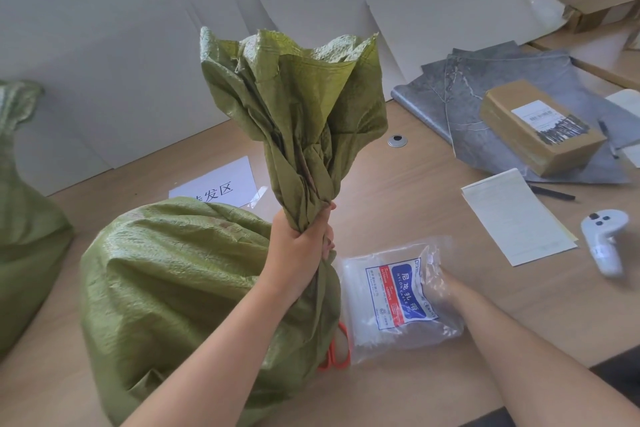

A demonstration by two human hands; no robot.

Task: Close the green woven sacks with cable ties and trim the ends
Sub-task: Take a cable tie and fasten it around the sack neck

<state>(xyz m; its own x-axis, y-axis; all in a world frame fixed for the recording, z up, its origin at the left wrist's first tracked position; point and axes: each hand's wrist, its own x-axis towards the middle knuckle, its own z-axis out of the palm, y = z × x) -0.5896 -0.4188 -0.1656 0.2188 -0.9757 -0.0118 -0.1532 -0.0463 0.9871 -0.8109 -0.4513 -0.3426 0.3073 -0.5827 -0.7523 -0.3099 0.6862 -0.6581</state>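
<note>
Bulging on the table, the green woven sack looks soft and slippery; the left hand clamps its gathered neck upright, where a tie belongs. The right hand is at the cable-tie bag, veiled by plastic, so its grip cannot be told.

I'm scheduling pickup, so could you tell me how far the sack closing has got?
Done: green woven sack neck gathered. In hand: left hand grips it; right hand is at the cable-tie packet. Left: fitting a tie, then trimming with the orange scissors.
</note>
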